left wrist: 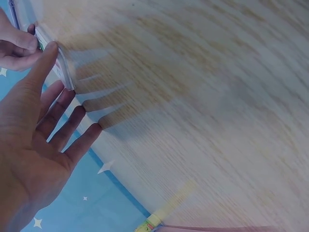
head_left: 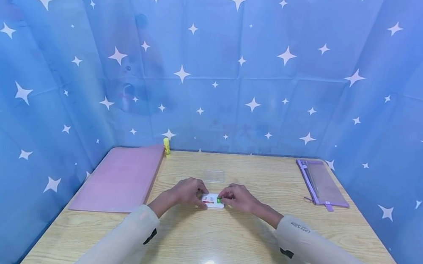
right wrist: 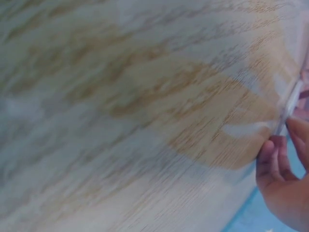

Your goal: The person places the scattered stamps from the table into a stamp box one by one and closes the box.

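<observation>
Between both hands, close over the table, is a small flat white case (head_left: 209,200) with red lettering and a green patch at its right end. My left hand (head_left: 189,191) holds its left end; in the left wrist view the thumb of the left hand (left wrist: 36,133) lies along one edge and the index finger along the other, with the remaining fingers spread. At the green end, my right hand (head_left: 240,197) pinches the case with thumb and fingertips. The right wrist view shows the case (right wrist: 289,107) edge-on in the right hand (right wrist: 287,176). Just behind lies a clear rectangular plastic piece (head_left: 214,176).
A pink folder (head_left: 119,178) covers the table's left side, with a yellow glue stick (head_left: 166,146) upright by its far corner. At the back right lies a purple-edged zip pouch (head_left: 325,183). A blue star-patterned curtain (head_left: 218,64) encloses the wooden table (head_left: 193,245).
</observation>
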A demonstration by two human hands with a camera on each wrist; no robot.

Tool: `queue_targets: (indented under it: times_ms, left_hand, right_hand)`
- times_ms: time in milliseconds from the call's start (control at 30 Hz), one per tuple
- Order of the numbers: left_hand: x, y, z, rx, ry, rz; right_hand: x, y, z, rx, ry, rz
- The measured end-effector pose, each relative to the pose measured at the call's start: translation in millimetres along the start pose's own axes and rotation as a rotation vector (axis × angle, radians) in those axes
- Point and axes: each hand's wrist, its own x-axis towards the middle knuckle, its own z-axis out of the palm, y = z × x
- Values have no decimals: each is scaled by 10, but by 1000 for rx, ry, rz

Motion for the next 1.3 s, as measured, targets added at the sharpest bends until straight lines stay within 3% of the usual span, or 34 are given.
queue_targets:
  times_ms: [1300]
  left_hand:
    - [22,0,-12,-16,-16,-16]
  right_hand:
    - [12,-19,-14,11,-7,34]
